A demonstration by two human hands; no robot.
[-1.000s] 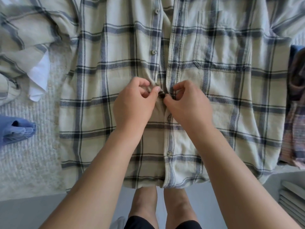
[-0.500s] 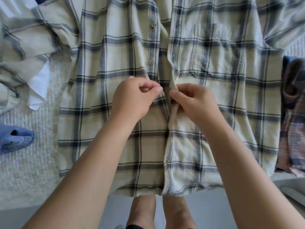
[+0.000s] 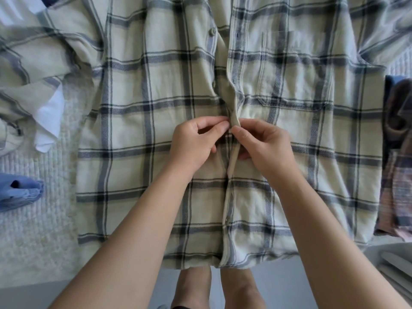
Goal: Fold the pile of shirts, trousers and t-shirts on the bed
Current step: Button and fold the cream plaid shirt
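A cream flannel button-up shirt w/ navy-grey plaid lines [image 3: 142,139] lies front-up, spread flat across a bed covered in white textured quilt [image 3: 33,230], hem hanging just over the near edge. Person's left hand [image 3: 191,144] and right hand [image 3: 265,148] meet at the shirt's centre placket, approx. mid-chest. Left grip: thumb and forefinger clamped together on the button-side edge. Right grip: thumb and forefinger clamped on the buttonhole-side edge, which stands up in a small raised fold between the two hands. Thumbs nearly touching. Whether a button sits between the fingers can't be told.

Below the hands the placket lies closed, w/ a small button [image 3: 227,219] visible near the hem; above them it gapes open, a pale round button [image 3: 211,31] showing higher up on the left panel. Chest pocket [image 3: 294,63] lies just right of the open placket.

Shirt's sleeve is bunched at far left, a white garment [image 3: 50,121] poking from under it. A blue denim item [image 3: 19,194] sits near the left edge of the bed, apart from the shirt. A brown-pink-blue checked garment [image 3: 396,163] lies just beside the shirt's right side. Person's bare feet [image 3: 194,286] on grey floor below the hem.
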